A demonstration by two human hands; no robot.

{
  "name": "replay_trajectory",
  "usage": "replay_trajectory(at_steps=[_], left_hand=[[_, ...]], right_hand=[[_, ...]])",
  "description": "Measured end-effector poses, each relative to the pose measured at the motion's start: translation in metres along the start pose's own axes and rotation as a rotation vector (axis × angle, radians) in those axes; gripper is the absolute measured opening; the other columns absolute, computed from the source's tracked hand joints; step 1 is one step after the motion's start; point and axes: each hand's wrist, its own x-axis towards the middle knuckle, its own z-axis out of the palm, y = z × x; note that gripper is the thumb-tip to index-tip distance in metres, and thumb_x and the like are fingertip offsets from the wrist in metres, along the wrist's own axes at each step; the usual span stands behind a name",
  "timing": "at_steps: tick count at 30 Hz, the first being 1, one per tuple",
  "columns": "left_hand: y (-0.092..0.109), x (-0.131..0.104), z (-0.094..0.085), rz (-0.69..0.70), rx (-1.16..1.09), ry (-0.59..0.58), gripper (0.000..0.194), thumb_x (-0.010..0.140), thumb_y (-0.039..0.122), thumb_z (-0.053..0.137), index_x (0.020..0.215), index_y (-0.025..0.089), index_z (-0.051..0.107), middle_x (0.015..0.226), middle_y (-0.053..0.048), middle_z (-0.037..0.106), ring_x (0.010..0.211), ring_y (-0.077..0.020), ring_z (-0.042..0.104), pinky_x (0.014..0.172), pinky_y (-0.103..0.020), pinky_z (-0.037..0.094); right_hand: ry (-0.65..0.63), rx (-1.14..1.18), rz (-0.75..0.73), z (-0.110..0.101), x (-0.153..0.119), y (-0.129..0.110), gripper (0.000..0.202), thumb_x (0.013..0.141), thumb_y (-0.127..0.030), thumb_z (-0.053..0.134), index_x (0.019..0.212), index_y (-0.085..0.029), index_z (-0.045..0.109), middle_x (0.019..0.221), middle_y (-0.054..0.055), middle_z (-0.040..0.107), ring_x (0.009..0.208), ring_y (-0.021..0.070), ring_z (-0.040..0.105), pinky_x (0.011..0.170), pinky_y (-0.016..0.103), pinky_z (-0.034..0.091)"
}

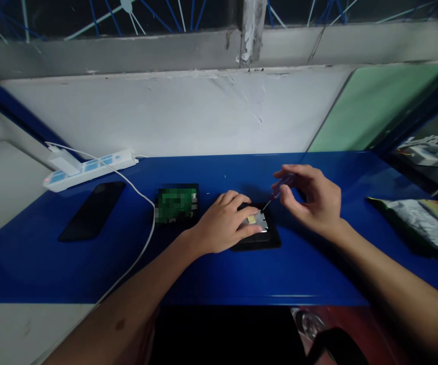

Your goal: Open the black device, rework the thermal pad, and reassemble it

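A black case [274,242] lies on the blue table [242,284], with a silver metal plate [260,221] on it that bears a small yellowish pad [251,219]. My left hand [224,220] rests over the left side of the plate and case, fingers spread and pressing on them. In my right hand [314,197], a small screwdriver [282,186] with a translucent purplish handle is held between thumb and fingers. Its thin shaft slants down to the left, and the tip is at the plate's upper right corner. My left hand hides part of the case.
Left of my left hand sits a green circuit board [175,204], partly pixelated. A white cable [143,195] runs past it from a power strip [89,170]. A black phone [93,212] lies farther left, a shiny packet [424,225] at right.
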Motion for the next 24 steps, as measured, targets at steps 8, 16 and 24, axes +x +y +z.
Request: replay_trajectory(at_steps=[8,16,24], left_hand=[[-0.0007,-0.0001,0.0012,0.007,0.003,0.009,0.042,0.101,0.049,0.055,0.126,0.018,0.067,0.129,-0.012,0.062,0.121,-0.029,0.049,0.105,-0.047,0.045],[-0.0008,-0.0005,0.0017,0.007,0.003,0.014,0.041,0.101,0.049,0.056,0.127,0.019,0.067,0.129,-0.012,0.062,0.121,-0.0286,0.049,0.105,-0.047,0.045],[0.0001,-0.0003,0.0016,0.021,0.004,0.015,0.04,0.101,0.049,0.055,0.127,0.021,0.068,0.129,-0.012,0.061,0.121,-0.0293,0.049,0.103,-0.047,0.046]], right_hand=[[0.021,0.014,0.002,0.0003,-0.0006,0.0004,0.056,0.084,-0.009,0.069,0.135,-0.029,0.058,0.108,0.005,0.072,0.077,0.0171,0.074,0.069,0.036,0.065],[0.035,0.005,0.029,0.001,-0.0009,0.0005,0.053,0.086,-0.012,0.068,0.135,-0.029,0.057,0.108,0.005,0.071,0.078,0.0169,0.074,0.071,0.036,0.066],[0.047,-0.015,0.021,0.0009,-0.0002,0.0009,0.052,0.086,-0.013,0.07,0.134,-0.028,0.058,0.105,0.005,0.072,0.08,0.0172,0.075,0.072,0.034,0.066]])
